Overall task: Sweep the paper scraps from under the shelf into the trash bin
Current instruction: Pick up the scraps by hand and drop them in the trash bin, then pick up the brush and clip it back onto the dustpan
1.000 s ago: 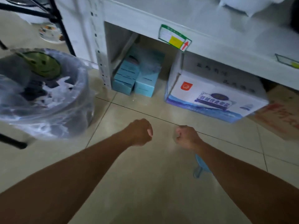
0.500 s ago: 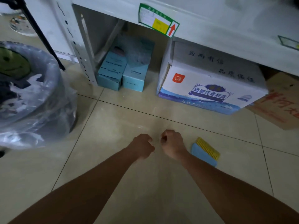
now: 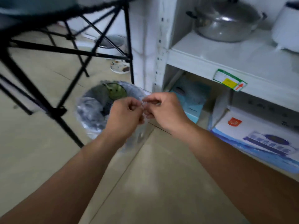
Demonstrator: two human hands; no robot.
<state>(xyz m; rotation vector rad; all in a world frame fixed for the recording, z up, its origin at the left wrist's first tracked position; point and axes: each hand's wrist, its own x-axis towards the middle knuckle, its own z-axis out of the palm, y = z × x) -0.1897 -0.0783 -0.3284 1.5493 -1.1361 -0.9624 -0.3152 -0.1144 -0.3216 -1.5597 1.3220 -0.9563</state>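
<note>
at the far left a black folding table frame (image 3: 68, 50) stands on the tiled floor (image 3: 161, 183), its legs crossing behind the trash bin (image 3: 90, 113). the bin sits on the floor just beside the corner post of the white shelf (image 3: 210, 54), lined with a clear plastic bag (image 3: 84, 107); a green round thing lies inside, and no paper scraps can be made out in it or on the floor through the blur. the left hand (image 3: 125, 115) hovers over the bin's near rim, fingers curled and pinched on a crinkled bit of the clear liner. touching it, the right hand (image 3: 163, 110) pinches the same film from the other side. further right, teal boxes (image 3: 192, 101) and a white and blue carton (image 3: 258, 136) fill the space under the shelf; a steel pot (image 3: 224, 18) rests above.

the step looks like tidying or tying the liner. the film is thin, so a hard tug between the two pinches could tear it or pull it off the rim, and the light bin could tip and spill. any scraps behind the boxes would stay missed.
</note>
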